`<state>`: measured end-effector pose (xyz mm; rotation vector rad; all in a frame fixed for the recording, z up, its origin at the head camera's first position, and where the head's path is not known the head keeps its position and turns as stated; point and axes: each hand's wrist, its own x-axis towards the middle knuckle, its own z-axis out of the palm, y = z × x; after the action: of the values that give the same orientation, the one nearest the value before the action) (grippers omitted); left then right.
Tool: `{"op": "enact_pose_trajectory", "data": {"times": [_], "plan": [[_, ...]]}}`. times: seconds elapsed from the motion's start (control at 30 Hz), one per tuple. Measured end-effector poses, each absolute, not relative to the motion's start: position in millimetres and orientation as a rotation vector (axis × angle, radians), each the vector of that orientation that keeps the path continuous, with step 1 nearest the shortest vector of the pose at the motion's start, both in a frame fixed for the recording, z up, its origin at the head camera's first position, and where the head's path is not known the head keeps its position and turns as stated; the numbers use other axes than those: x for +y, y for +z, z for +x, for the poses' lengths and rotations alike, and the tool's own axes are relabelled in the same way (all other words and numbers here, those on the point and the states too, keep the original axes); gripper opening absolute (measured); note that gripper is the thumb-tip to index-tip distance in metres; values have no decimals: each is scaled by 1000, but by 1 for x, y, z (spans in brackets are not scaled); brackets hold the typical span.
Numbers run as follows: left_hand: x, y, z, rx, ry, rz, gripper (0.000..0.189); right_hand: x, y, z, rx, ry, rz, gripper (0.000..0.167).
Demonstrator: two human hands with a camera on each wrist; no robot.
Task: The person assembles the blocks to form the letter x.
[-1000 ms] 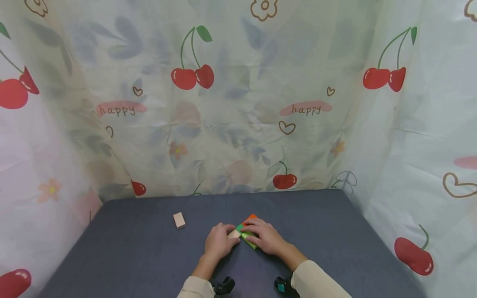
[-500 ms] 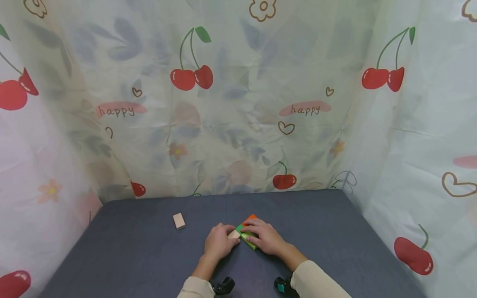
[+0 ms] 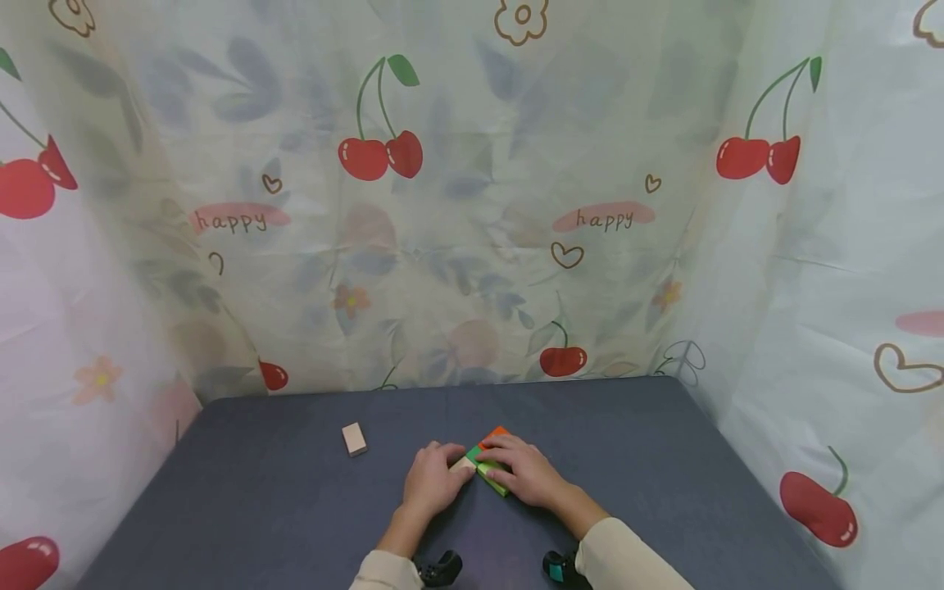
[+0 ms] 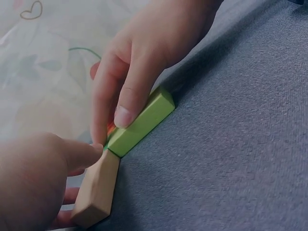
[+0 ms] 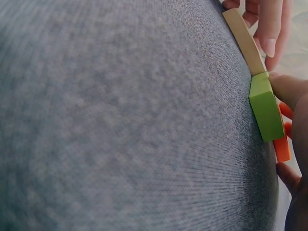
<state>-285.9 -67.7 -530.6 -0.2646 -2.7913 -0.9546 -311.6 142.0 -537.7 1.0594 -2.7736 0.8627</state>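
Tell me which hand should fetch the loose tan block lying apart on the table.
Left, probably. The loose tan block lies on the left hand's side. The right hand presses on the green block and would have to cross over.

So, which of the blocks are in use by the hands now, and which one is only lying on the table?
In use:
- green block, under the right hand
- plain wooden block, held by the left hand, its end meeting the green one
- orange block, partly hidden by the right fingers

Lying about:
- spare wooden block, alone on the grey table, left of the hands
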Motion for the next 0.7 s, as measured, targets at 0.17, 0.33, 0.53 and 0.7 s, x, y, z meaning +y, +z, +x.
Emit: {"op": "enact_pose_trajectory", "data": {"times": [0.17,0.33,0.53,0.7], "plan": [[-72,-528,-286,-2754,-1014,-298,35,142,-537,-311,-2768,865,1064,32],[-77,-526,-287,-2741,-1009,-325,32,142,-537,-311,-2768,869,1065,32],[-84,-529,-293,-2707,-1027,-335,27,142,-537,-311,-2768,863,1060,32],[-91,-532,-297,-2685,-1052,-317,24,142,-538,-311,-2769,853,1058,32]]}}
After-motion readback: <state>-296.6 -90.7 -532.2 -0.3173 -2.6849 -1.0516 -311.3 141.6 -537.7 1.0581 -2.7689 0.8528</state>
